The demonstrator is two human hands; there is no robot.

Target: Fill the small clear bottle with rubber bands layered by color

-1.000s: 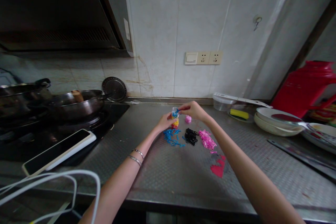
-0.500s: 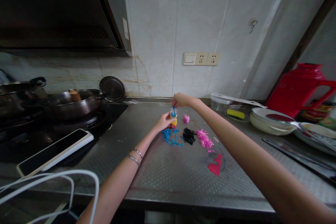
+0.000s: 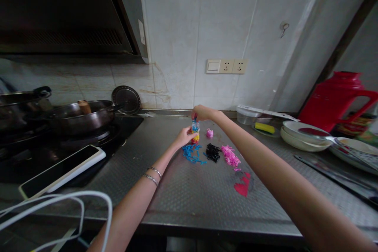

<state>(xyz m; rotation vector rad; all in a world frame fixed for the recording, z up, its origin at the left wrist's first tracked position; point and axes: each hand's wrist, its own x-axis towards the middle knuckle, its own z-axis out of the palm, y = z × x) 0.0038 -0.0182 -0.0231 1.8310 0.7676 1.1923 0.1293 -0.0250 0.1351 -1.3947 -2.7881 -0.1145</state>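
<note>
My left hand point(image 3: 184, 136) is closed around a small clear jar point(image 3: 195, 127), which stands upright on the metal counter. Inside it are red, yellow and blue layers. Above the jar's mouth, my right hand point(image 3: 201, 113) pinches some small blue rubber bands, its fingertips pointing down and partly hidden. A loose pile of blue rubber bands point(image 3: 192, 153) lies just in front of the jar. To its right are a black pile point(image 3: 212, 152) and a pink pile point(image 3: 230, 155) of similar bands. A small pink lid-like piece point(image 3: 209, 133) sits right of the jar.
A torn red and clear wrapper point(image 3: 242, 185) lies nearer the counter's front. On the left are a stove with a pan point(image 3: 84, 120) and a white-edged device point(image 3: 62, 171) with cables. Bowls point(image 3: 307, 141), a yellow sponge point(image 3: 265, 128) and a red thermos point(image 3: 332, 102) stand at right.
My right hand has shifted very slightly left and down over the jar's mouth. My left hand keeps its hold on the jar, and the piles look the same.
</note>
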